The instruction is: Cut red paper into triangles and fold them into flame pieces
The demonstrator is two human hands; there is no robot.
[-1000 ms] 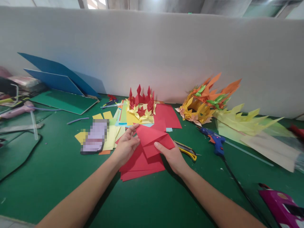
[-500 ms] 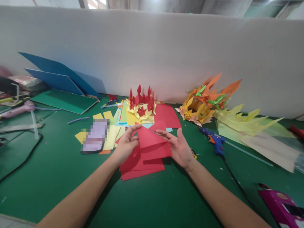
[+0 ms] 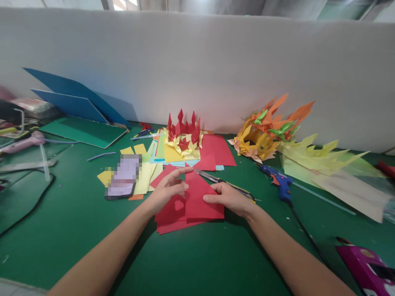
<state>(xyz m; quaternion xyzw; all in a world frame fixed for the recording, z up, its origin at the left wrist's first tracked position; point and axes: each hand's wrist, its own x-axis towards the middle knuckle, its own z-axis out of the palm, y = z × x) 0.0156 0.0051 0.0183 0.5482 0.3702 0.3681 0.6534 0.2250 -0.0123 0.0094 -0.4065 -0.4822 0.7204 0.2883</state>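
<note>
A sheet of red paper (image 3: 202,203), folded to a slanted point at its top, is gripped along its right side by my right hand (image 3: 231,199), thumb on its face. At its left edge, my left hand (image 3: 168,187) has its fingers apart, the index fingertip by the point and the thumb near the edge; whether they touch it is hard to tell. Beneath lies a loose stack of red sheets (image 3: 168,224), partly covered. A utility knife (image 3: 212,178) lies behind my right hand, which hides part of it.
A red and yellow paper crown (image 3: 185,142) stands behind on coloured sheets. To the right are an orange paper crown (image 3: 262,135), a blue glue gun (image 3: 282,183) and a magenta device (image 3: 367,265). A phone (image 3: 125,176) rests on yellow papers at left, beyond it blue boards (image 3: 74,105).
The red folded paper has turned from tilted to facing me and come lower. My right hand has closed on its right side; my left fingers have loosened. The utility knife shows more.
</note>
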